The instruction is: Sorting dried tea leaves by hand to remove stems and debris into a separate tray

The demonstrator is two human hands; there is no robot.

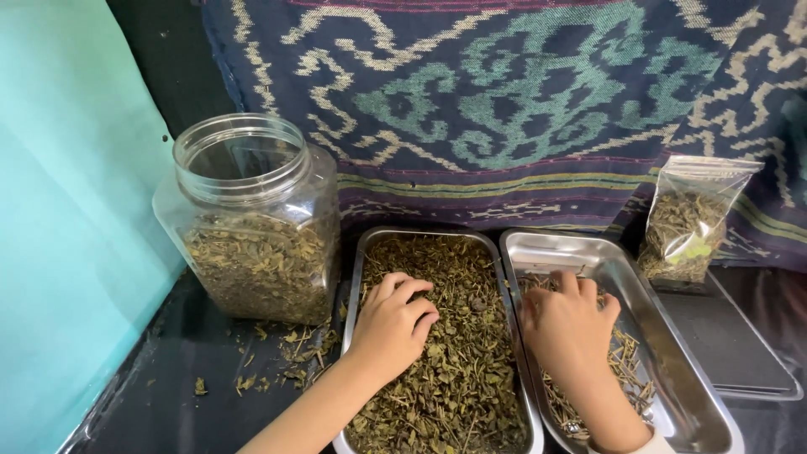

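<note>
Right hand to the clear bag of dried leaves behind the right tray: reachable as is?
Probably yes. The right hand rests in the right tray; the bag stands upright just past the tray's far corner, with nothing between them.

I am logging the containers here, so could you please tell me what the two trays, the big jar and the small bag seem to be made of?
The left tray and right tray look like polished steel: grey and mirror-bright along the walls. The jar seems clear, glossy plastic, since the dried leaves show through it. The bag looks like thin transparent plastic film, creased.
</note>
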